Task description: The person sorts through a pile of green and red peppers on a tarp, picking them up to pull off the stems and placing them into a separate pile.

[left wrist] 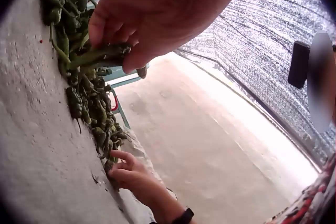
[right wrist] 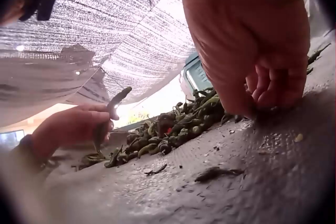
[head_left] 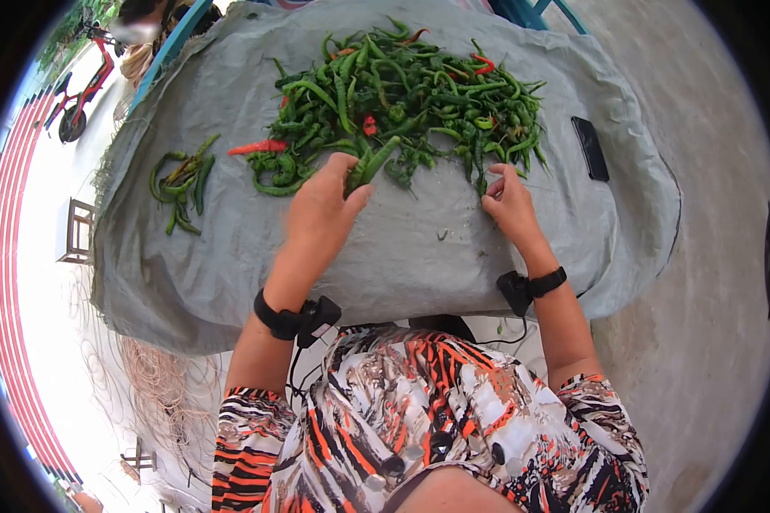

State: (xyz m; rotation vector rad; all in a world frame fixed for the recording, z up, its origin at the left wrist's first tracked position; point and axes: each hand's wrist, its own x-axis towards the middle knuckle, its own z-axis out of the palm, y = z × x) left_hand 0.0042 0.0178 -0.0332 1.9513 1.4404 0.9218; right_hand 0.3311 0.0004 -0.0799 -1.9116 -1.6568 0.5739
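Lying beyond both hands (head_left: 321, 205) (head_left: 513, 205): pepper heap (head_left: 398, 107)

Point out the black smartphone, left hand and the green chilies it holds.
Black smartphone (head_left: 590, 149): head view, middle of its upper face.
Left hand (head_left: 323, 197): head view, back of the hand.
Green chilies (head_left: 379, 162): head view, frontmost one's exposed side.

The right hand (right wrist: 252, 45) fills the near right, fingers bent down to the grey counter (right wrist: 157, 192); whatever they hold is hidden. Farther off at the left, the left hand (right wrist: 73, 127) grips a green pepper (right wrist: 119, 97) that sticks up above its fingers. Between the hands, on the far part, lies a heap of green peppers (right wrist: 173, 129) with one red spot. A dark scrap (right wrist: 218, 173) lies nearer; a silvery shade (right wrist: 131, 29) stretches overhead.
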